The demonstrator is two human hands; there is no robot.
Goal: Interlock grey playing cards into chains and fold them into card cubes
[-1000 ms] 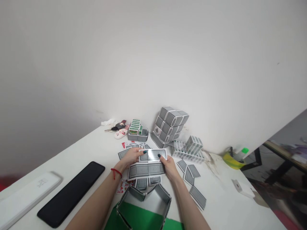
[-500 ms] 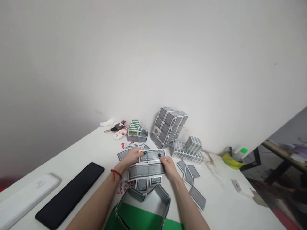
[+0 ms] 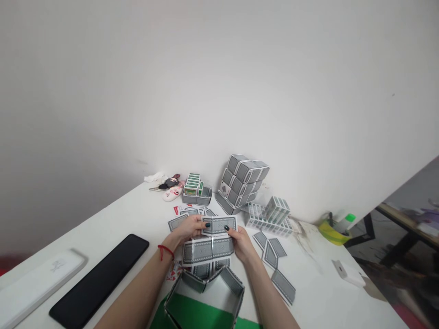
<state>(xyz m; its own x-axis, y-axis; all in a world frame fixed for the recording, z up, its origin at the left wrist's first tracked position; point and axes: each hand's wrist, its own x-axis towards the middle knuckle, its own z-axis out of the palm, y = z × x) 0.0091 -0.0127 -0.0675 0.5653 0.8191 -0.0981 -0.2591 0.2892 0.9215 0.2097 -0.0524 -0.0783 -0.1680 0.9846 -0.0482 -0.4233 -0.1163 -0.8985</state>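
Observation:
Between my two hands is a pair of grey-backed playing cards (image 3: pixel 217 225), creased in the middle. My left hand (image 3: pixel 187 228), with a red string at its wrist, pinches the left end, thumb on top. The right end is gripped by my right hand (image 3: pixel 242 241), its thumb also on the card face. Just below hangs or lies another grey card strip (image 3: pixel 202 250); whether it joins the held pair I cannot tell. Nearest me stands an open, many-sided frame of folded cards (image 3: pixel 233 282) over a green sheet (image 3: pixel 202 307).
Against the wall stand a stacked card structure (image 3: pixel 240 180), a card tray with green-striped packs (image 3: pixel 192 183), and a clear-looking rack (image 3: pixel 267 219). Loose cards (image 3: pixel 270 253) lie right. A black phone-like slab (image 3: pixel 101 278), white case (image 3: pixel 44 283), keys (image 3: pixel 169 183) and yellow tape (image 3: pixel 331 232) sit around.
My fingers have shifted slightly inward on the held cards, which sit a little lower. The strip below has tilted and moved slightly down, covering more of the cards beneath.

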